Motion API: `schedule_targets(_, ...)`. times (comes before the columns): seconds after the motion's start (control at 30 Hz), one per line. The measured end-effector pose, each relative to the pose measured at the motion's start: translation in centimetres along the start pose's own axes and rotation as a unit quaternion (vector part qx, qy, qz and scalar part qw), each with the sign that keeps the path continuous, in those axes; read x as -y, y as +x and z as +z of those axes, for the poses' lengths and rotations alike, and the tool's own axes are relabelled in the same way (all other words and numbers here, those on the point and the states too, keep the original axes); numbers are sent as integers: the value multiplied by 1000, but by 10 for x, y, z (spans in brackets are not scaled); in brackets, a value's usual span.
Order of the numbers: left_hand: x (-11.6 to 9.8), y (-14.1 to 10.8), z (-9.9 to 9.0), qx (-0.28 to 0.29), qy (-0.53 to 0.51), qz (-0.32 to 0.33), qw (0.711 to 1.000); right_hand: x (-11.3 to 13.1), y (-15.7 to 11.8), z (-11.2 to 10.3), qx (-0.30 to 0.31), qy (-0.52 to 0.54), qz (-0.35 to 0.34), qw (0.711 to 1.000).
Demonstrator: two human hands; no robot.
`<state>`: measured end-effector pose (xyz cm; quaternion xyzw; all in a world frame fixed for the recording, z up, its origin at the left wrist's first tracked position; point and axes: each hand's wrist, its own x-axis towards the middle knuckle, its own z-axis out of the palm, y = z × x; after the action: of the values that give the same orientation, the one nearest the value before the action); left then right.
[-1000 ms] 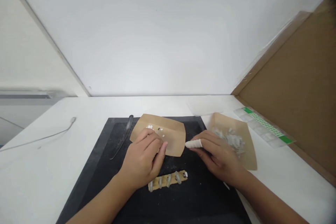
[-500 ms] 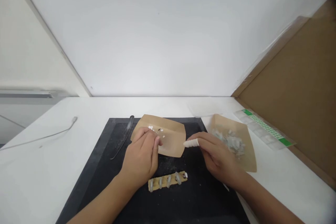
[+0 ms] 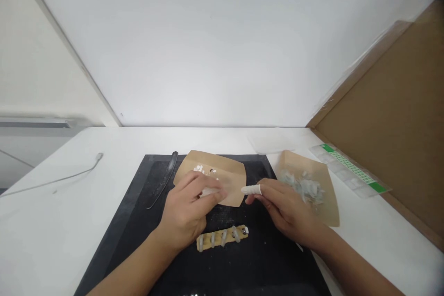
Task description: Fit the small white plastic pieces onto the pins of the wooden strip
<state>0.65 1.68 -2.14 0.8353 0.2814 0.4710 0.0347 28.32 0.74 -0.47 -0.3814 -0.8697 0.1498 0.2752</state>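
The left hand (image 3: 185,215) is laid on the near edge of a brown card (image 3: 222,176), its fingers curled together; something small and white seems to be pinched at the fingertips (image 3: 211,192), but this cannot be told surely. White bits (image 3: 199,168) are seen on the card at 12 o'clock from this hand. The right hand (image 3: 287,208) is held at 3 o'clock, its index finger, covered by a white cot (image 3: 251,189), stretched toward the card, the other fingers loosely bent. A tan strip (image 3: 222,237) lies on the black mat (image 3: 138,203) at 6 o'clock.

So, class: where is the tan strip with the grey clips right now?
In the head view, the tan strip lies on the black mat, near its front middle, just below the left hand and the right hand.
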Motion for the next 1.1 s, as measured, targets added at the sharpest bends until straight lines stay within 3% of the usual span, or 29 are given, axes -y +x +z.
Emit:
schedule_targets(0.17,-1,-1,-3,19,3,25,1000,-2,0,2,5,-15,-12,1000)
schedule_targets(0.53,-4,-1,-3,23,33,8,999,22,0,5,45,43,-81,995)
schedule_targets(0.77,-3,-4,-2,22,43,10,999,25,-4,9,31,56,-87,994)
schedule_targets(1.1,-5,-3,-2,27,48,6,998,29,-2,10,73,50,-116,989)
